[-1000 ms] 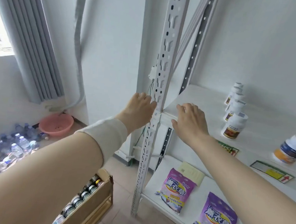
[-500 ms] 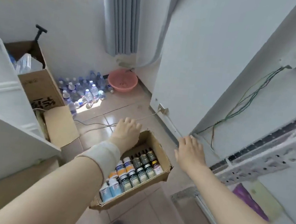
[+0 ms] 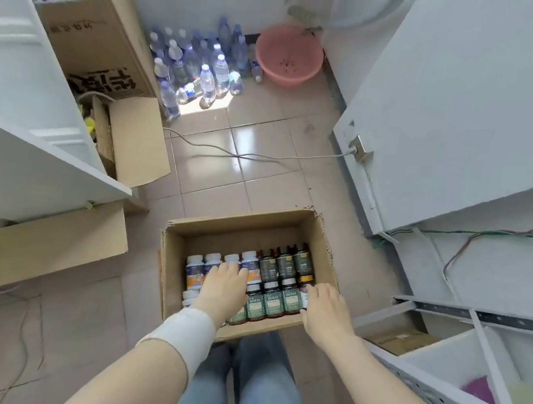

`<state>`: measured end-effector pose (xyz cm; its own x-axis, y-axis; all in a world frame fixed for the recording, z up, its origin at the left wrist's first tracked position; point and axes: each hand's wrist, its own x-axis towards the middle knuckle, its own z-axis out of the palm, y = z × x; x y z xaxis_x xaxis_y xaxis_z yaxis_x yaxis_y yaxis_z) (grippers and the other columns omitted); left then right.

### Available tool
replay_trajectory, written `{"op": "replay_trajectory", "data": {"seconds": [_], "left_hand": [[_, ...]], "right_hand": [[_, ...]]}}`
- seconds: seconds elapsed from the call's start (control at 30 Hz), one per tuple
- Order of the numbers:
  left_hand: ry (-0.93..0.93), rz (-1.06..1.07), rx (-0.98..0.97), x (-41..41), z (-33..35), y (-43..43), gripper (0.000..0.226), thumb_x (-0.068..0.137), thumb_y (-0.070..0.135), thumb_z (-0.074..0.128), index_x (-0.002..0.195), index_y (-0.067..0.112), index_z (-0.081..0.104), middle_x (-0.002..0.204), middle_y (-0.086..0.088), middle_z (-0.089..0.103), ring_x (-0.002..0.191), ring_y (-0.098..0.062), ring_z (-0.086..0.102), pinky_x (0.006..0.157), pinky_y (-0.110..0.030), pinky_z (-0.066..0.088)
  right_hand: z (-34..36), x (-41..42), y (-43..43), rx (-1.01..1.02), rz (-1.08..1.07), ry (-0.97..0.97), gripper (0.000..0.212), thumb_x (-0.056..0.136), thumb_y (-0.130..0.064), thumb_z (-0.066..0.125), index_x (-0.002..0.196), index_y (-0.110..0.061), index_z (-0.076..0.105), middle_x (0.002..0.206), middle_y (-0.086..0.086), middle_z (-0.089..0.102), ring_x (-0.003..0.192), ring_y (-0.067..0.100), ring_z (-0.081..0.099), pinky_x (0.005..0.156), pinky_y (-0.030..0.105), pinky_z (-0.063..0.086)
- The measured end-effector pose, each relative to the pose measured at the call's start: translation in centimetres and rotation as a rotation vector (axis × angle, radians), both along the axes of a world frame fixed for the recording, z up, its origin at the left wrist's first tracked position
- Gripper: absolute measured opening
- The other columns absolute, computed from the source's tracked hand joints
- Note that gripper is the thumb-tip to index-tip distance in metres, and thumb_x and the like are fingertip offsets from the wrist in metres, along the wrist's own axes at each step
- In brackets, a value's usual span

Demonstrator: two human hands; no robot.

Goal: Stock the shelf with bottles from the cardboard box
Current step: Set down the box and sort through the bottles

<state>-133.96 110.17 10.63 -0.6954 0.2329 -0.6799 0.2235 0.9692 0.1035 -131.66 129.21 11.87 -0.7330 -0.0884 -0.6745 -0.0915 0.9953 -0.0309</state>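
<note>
Jeans-clad legs point(image 3: 248, 394) at the bottom of the view, both forearms stretched fwd over them. Left hand point(image 3: 224, 288), white wrap at the wrist, lies palm-down on the white-capped bottles point(image 3: 213, 263) in the left half of the cardboard box point(image 3: 243, 225); fingers spread flat, grip wide, holding nothing. Right hand point(image 3: 324, 308) is palm-down at the box's right edge, fingertips reaching a bottle there (can't tell if that grip is closing on it). Dark green-label bottles point(image 3: 272, 301) stand upright btwn the hands, more dark ones in the row behind. Box sits on the tiled floor point(image 3: 216, 163), just left of the shelf point(image 3: 435, 397). Farther off: a cable across the tiles, water bottles point(image 3: 201, 60), a pink basin point(image 3: 289, 54).
</note>
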Motion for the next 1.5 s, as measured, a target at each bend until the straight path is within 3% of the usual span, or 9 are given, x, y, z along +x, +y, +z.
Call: {"op": "replay_trajectory", "data": {"seconds": [0.17, 0.3, 0.47, 0.7, 1.0, 1.13, 1.3, 1.5], "left_hand": [[-0.1, 0.162, 0.073, -2.2, -8.5, 2.1, 0.044, 0.096, 0.034, 0.045, 0.133, 0.011, 0.04, 0.132, -0.009, 0.049, 0.125, -0.027, 0.043, 0.098, -0.034, 0.037], [-0.047, 0.324, 0.18, -5.2, -14.9, 3.1, 0.051, 0.097, 0.038, 0.044, 0.141, 0.014, 0.035, 0.135, -0.009, 0.046, 0.126, -0.026, 0.041, 0.102, -0.033, 0.033], [-0.047, 0.309, 0.167, -7.5, -19.1, 3.4, 0.048, 0.098, 0.044, 0.038, 0.139, 0.02, 0.038, 0.133, -0.009, 0.051, 0.127, -0.03, 0.04, 0.102, -0.037, 0.033], [-0.199, 0.336, 0.201, -8.2, -20.2, 3.9, 0.049, 0.097, 0.046, 0.038, 0.139, 0.021, 0.039, 0.139, -0.012, 0.049, 0.134, -0.032, 0.034, 0.107, -0.038, 0.028], [-0.049, 0.403, 0.135, -7.4, -19.1, -2.1, 0.049, 0.093, 0.044, 0.049, 0.137, 0.022, 0.044, 0.139, -0.006, 0.048, 0.131, -0.028, 0.037, 0.106, -0.035, 0.027], [-0.153, 0.337, 0.026, -6.5, -19.5, -5.6, 0.048, 0.091, 0.049, 0.047, 0.134, 0.026, 0.047, 0.138, -0.004, 0.05, 0.13, -0.028, 0.038, 0.106, -0.037, 0.027], [-0.186, 0.325, 0.066, -5.8, -20.0, -6.5, 0.044, 0.09, 0.051, 0.048, 0.126, 0.027, 0.052, 0.134, -0.003, 0.051, 0.128, -0.027, 0.037, 0.105, -0.039, 0.026], [-0.129, 0.575, 0.207, -5.6, -19.7, -5.8, 0.046, 0.082, 0.049, 0.062, 0.116, 0.017, 0.058, 0.131, -0.006, 0.053, 0.136, -0.023, 0.026, 0.104, -0.033, 0.025]], "right_hand": [[-8.1, -4.9, 0.0, -0.079, 0.042, -0.113, 0.061, 0.093, -0.034, 0.049, 0.144, -0.009, 0.025, 0.143, 0.01, 0.036, 0.133, 0.027, 0.032, 0.108, 0.034, 0.03], [-14.8, -8.7, -0.3, -0.117, 0.051, -0.117, 0.071, 0.092, -0.035, 0.053, 0.147, -0.008, 0.018, 0.151, 0.013, 0.025, 0.143, 0.03, 0.014, 0.116, 0.036, 0.019], [-18.7, -11.4, 0.0, -0.055, 0.173, -0.042, 0.07, 0.091, -0.042, 0.051, 0.145, -0.008, 0.023, 0.143, 0.015, 0.036, 0.142, 0.032, 0.016, 0.115, 0.038, 0.017], [-19.8, -12.3, 0.5, -0.064, 0.248, -0.069, 0.06, 0.093, -0.044, 0.046, 0.142, -0.012, 0.032, 0.142, 0.013, 0.04, 0.143, 0.032, 0.016, 0.113, 0.039, 0.021], [-18.7, -11.1, -3.6, -0.29, 0.304, -0.021, 0.066, 0.088, -0.043, 0.055, 0.141, -0.009, 0.035, 0.146, 0.012, 0.036, 0.143, 0.031, 0.015, 0.113, 0.04, 0.02], [-20.0, -11.5, -6.9, -0.241, 0.376, -0.119, 0.068, 0.087, -0.052, 0.051, 0.141, -0.014, 0.034, 0.142, 0.01, 0.042, 0.138, 0.032, 0.024, 0.108, 0.039, 0.025], [-21.1, -11.8, -8.6, -0.153, 0.413, -0.207, 0.066, 0.084, -0.054, 0.056, 0.134, -0.014, 0.043, 0.135, 0.011, 0.049, 0.126, 0.032, 0.038, 0.101, 0.038, 0.033], [-20.8, -11.9, -8.4, -0.239, 0.25, -0.225, 0.067, 0.076, -0.049, 0.068, 0.132, -0.021, 0.045, 0.131, 0.01, 0.052, 0.126, 0.03, 0.036, 0.1, 0.037, 0.033]]}}
